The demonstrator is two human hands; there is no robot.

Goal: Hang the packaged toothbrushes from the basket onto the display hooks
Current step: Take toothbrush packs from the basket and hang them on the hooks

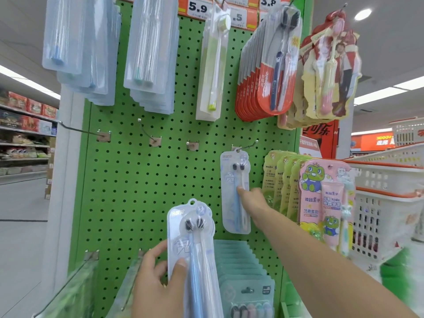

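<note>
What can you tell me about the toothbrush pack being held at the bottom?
The held toothbrush pack is a clear plastic blister on a pale blue card with a hang hole on top. It holds two brushes, dark bristles up, one blue-handled, one whitish. The left hand grips it upright, thumb on its front, before the green pegboard, not yet hung.

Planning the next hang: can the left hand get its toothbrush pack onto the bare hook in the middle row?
Probably yes. The left hand grips the toothbrush pack just below the bare hook, and nothing hangs between them.
</note>
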